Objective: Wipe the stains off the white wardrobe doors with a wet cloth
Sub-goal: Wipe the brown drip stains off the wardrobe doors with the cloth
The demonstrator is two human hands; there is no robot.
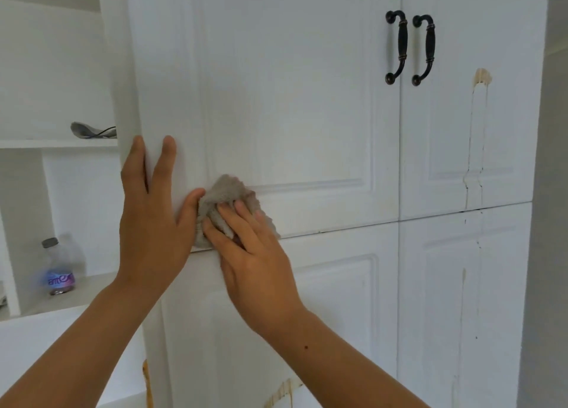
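Observation:
The white wardrobe doors (307, 115) fill the view. My right hand (255, 254) presses a bunched beige cloth (227, 192) against the bottom left corner of the upper left door, fingers flat on the cloth. My left hand (150, 217) lies flat on the same door's left edge, fingers straight and spread, thumb touching the cloth. A brown stain (482, 77) with long drip lines runs down the upper right door and onto the lower right door (464, 284). More brown streaks (282, 392) show low on the lower left door.
Two dark handles (410, 48) sit where the upper doors meet. To the left are white shelves (58, 143) with a grey object (89, 131) and a plastic bottle (60, 269) with a purple label. A wall edge (550, 192) borders the wardrobe on the right.

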